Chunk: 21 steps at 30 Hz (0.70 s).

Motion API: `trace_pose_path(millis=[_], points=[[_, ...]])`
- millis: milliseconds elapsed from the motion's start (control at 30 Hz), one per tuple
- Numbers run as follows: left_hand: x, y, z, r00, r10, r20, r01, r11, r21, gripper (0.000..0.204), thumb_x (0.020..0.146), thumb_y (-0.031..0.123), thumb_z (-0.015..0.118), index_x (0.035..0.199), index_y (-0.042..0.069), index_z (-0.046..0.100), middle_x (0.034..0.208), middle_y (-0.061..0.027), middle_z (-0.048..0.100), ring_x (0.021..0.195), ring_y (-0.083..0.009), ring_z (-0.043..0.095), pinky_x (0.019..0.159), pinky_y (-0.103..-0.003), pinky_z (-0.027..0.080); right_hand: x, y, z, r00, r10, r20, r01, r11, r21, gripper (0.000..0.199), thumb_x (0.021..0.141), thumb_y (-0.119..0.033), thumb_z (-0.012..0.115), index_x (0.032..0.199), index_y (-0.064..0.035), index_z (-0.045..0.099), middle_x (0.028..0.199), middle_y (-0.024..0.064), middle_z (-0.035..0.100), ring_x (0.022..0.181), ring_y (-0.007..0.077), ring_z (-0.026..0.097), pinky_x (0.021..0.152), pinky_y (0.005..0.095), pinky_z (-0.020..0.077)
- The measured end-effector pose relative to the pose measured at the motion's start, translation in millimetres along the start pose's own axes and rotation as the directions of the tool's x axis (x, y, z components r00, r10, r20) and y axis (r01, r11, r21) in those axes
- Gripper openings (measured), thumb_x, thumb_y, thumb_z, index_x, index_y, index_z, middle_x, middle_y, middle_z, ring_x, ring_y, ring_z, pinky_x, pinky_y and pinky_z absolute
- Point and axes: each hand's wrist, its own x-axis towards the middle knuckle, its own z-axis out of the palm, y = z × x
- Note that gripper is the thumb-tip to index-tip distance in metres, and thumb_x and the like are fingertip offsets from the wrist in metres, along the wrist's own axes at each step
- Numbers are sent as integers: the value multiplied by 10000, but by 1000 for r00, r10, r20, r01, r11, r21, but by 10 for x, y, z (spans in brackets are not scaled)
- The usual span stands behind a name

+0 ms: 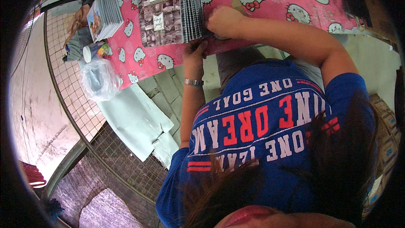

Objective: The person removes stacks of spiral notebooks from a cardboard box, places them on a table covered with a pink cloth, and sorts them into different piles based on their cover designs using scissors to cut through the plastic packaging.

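Note:
A stack of spiral-bound notebooks (160,33) lies on a table with a pink cloth (228,0) patterned with white cartoon cat faces. Its top cover is a greyish photo collage with pale labels, and the black coils run along the right side. My right hand (225,22) is closed in a fist just right of the coils; anything inside it is hidden. At the near table edge, by the stack's lower right corner, my left hand (195,50) has its fingers drawn together. A metal-band watch circles that wrist. What those fingertips grip cannot be made out.
To the left stands another pile of bound books (105,17) with a colour picture on top. A clear plastic bag (99,80) and a white round object (87,54) are at the table's left edge. White sheets (135,118) hang or lie below, beside metal grating (126,164).

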Motion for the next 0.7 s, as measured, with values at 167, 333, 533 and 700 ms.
trace_pose_path(millis=[167, 333, 533, 700], points=[[9, -78, -73, 1000, -11, -9, 10, 995, -97, 174, 842, 94, 694, 972, -18, 661, 728, -27, 624, 556, -96, 496, 491, -246, 369, -77, 65, 67, 999, 53, -5, -53, 998, 13, 169, 794, -182, 574, 889, -87, 676, 841, 90, 678, 837, 255, 655, 730, 390, 495], [7, -53, -75, 1000, -24, -3, 24, 999, 29, 172, 845, 107, 695, 959, -20, 672, 722, -35, 635, 551, -93, 509, 486, -248, 379, -45, 24, 109, 990, -33, -135, 12, 988, -153, 181, 796, -184, 577, 909, -88, 681, 873, 95, 684, 854, 268, 653, 759, 403, 502], [83, -126, 9, 995, 60, -82, -38, 968, 248, 212, 821, 156, 734, 936, -15, 682, 720, -49, 656, 541, -94, 533, 471, -259, 396, 13, -24, -97, 983, 94, 161, -106, 992, 69, 180, 785, -210, 597, 860, -85, 704, 863, 80, 685, 839, 244, 648, 719, 401, 485], [76, -129, -36, 997, 42, -64, -23, 963, 267, 231, 812, 168, 739, 938, -19, 687, 713, -71, 677, 553, -126, 578, 489, -288, 440, -47, 75, 177, 973, -15, -232, -25, 985, -169, 165, 782, -201, 594, 770, -91, 716, 784, 106, 691, 736, 264, 665, 665, 416, 483]])
